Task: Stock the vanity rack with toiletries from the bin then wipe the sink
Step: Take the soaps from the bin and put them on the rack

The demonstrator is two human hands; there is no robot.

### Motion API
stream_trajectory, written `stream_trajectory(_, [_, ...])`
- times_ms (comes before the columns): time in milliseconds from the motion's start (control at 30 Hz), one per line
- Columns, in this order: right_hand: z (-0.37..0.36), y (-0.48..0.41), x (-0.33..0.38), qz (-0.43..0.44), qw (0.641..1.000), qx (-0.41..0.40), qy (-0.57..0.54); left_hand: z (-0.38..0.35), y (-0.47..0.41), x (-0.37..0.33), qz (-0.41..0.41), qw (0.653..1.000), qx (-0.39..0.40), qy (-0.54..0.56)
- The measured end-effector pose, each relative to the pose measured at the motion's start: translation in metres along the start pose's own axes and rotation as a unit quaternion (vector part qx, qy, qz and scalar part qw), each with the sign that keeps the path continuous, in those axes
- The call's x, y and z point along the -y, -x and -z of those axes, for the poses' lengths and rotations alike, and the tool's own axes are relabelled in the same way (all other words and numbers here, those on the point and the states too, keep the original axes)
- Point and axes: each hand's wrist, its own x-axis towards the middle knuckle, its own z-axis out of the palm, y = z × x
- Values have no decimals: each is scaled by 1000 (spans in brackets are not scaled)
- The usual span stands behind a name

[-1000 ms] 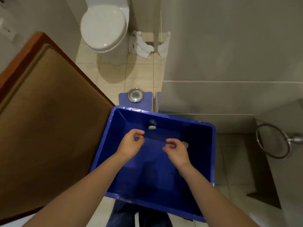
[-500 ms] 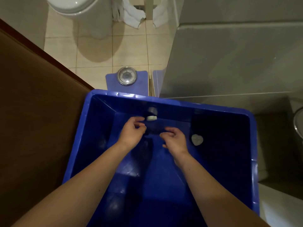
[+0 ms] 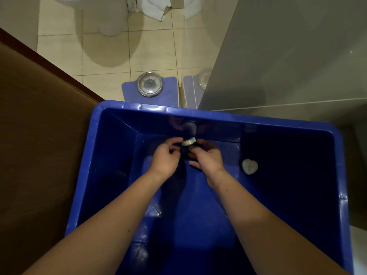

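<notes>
Inside glossy bin [image 3: 158, 109], left hand [image 3: 164, 158] and right hand [image 3: 207, 158] flank round cap [image 3: 188, 141].

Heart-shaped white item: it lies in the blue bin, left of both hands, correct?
No. The head view shows the heart-shaped white item in the blue bin to the right of both the left hand and the right hand.

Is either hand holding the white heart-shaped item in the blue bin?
No, the white heart-shaped item lies on the floor of the blue bin, apart from the right hand and farther from the left hand.
</notes>
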Motion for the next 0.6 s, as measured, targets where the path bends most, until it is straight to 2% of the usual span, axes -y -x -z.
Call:
stream_trajectory(200, [-1, 2, -2, 6, 1000, 17, 4, -4, 6, 4, -21, 1000, 16, -13])
stream_trajectory(500, [2, 0, -10, 25, 999, -23, 43, 0, 14, 11, -21, 999, 28, -32])
stream_trajectory(600, [2, 2, -15, 40, 996, -34, 66, 1, 20, 14, -48, 996, 41, -56])
